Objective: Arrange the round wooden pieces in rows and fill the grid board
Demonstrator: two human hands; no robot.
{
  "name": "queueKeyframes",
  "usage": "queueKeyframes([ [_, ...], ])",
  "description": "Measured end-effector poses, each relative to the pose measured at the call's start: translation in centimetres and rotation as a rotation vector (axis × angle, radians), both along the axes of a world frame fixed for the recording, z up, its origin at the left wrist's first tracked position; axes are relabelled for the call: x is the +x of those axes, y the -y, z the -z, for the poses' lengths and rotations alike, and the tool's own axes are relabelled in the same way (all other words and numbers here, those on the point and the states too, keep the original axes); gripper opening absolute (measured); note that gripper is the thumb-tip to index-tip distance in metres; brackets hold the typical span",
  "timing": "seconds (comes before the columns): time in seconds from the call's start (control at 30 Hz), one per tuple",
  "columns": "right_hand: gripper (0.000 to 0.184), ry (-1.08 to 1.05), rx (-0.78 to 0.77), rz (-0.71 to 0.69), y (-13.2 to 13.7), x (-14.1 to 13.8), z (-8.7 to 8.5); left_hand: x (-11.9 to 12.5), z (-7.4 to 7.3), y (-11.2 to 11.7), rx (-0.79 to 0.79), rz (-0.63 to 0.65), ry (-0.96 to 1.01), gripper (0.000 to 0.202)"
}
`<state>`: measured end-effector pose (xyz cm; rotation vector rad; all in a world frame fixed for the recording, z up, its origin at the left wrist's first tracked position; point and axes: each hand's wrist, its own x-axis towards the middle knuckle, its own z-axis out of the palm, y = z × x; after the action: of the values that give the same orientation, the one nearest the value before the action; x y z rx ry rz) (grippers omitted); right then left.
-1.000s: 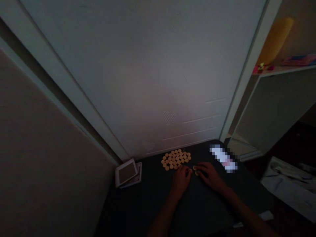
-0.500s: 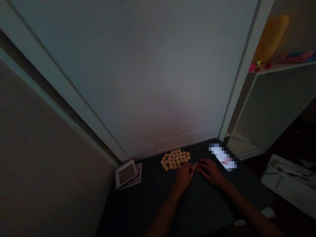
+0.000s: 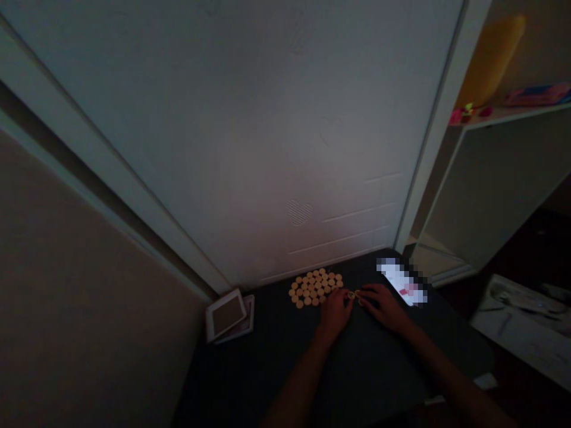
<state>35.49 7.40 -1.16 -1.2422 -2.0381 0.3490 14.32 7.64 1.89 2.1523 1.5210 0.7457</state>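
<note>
My left hand (image 3: 335, 313) is low over the dark tabletop, its fingers pinched at a small pale ring-like piece (image 3: 351, 295). Facing it from the right, my right hand (image 3: 384, 308) has its fingertips closed in on another small pale round piece (image 3: 358, 293). The two pieces lie close together between the hands; the dim light hides whether they touch or are joined. Just beyond my left hand, several round, flat, light wooden discs (image 3: 307, 291) lie side by side in an oval cluster.
A lit phone (image 3: 404, 282), partly blurred out, lies right of my right hand. Two framed flat items (image 3: 229, 315) overlap at the table's left edge. A white panel (image 3: 267, 148) rises behind the table (image 3: 357, 374). An open shelf unit (image 3: 495, 178) stands at right.
The view has shifted slightly. Both hands stay at nearly the same spot, with small finger movements around the pale pieces. The disc cluster looks unchanged.
</note>
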Motion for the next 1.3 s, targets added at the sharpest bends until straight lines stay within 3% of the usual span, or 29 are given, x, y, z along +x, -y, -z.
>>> queueKeyframes([
  [0.17,0.032,-0.078,-0.019,0.073,0.3,-0.2,-0.3,-1.0,-0.3,0.3,0.005,0.007,0.006,0.028],
  [0.4,0.035,-0.118,-0.03,0.096,0.5,-0.3,-0.6,-5.4,-1.8,0.4,0.168,-0.07,-0.111,0.029],
  [0.6,0.035,-0.13,0.001,0.122,0.5,0.0,-0.4,-5.1,-2.7,0.5,0.244,0.028,-0.244,0.031],
  [0.87,0.032,-0.215,0.078,0.269,1.8,-0.6,-0.5,-6.1,-1.1,4.7,0.189,0.058,-0.157,0.021],
  [0.93,0.029,-0.219,0.05,0.213,2.9,-2.2,-0.7,-6.6,-0.6,5.9,0.156,0.038,-0.101,0.02],
  [1.07,0.024,-0.181,0.002,-0.025,4.7,-6.5,-0.8,-6.7,-0.2,6.8,0.095,-0.014,-0.024,0.019],
  [1.17,0.025,-0.182,-0.025,-0.071,5.0,-8.7,-0.8,-6.4,0.0,6.7,0.083,-0.024,0.051,0.016],
  [1.3,0.026,-0.159,-0.064,-0.082,4.7,-9.2,-0.6,-6.2,0.5,6.6,0.058,-0.109,0.205,0.017],
])
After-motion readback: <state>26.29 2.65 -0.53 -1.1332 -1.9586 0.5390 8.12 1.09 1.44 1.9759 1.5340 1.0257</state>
